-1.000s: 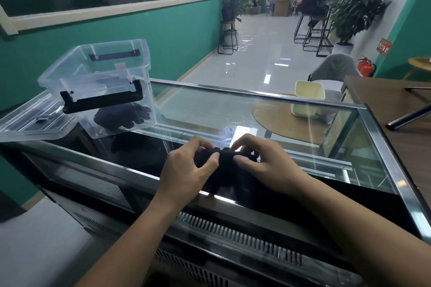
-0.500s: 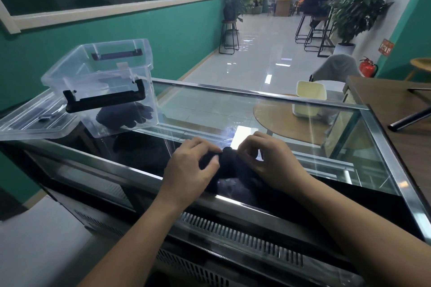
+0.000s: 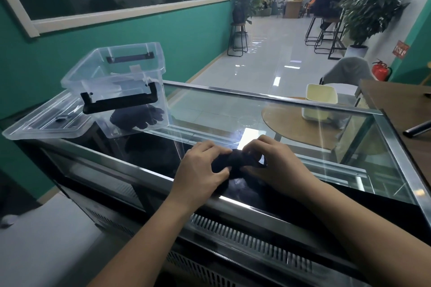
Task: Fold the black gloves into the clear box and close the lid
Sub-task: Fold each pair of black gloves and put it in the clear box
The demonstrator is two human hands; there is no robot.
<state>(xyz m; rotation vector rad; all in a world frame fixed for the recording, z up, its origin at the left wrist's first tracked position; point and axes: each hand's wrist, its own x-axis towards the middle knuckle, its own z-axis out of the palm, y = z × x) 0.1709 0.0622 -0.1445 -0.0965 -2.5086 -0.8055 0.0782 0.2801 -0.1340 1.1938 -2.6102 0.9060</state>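
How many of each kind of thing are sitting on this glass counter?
Clear box: 1
Loose lid: 1
Black gloves: 2, the boxed glove and the held glove, which the left hand and right hand grip
Total: 4

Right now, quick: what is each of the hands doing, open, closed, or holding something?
Left hand: closed, fingers curled round the left end of the black glove.
Right hand: closed, pinching the same glove's right end.
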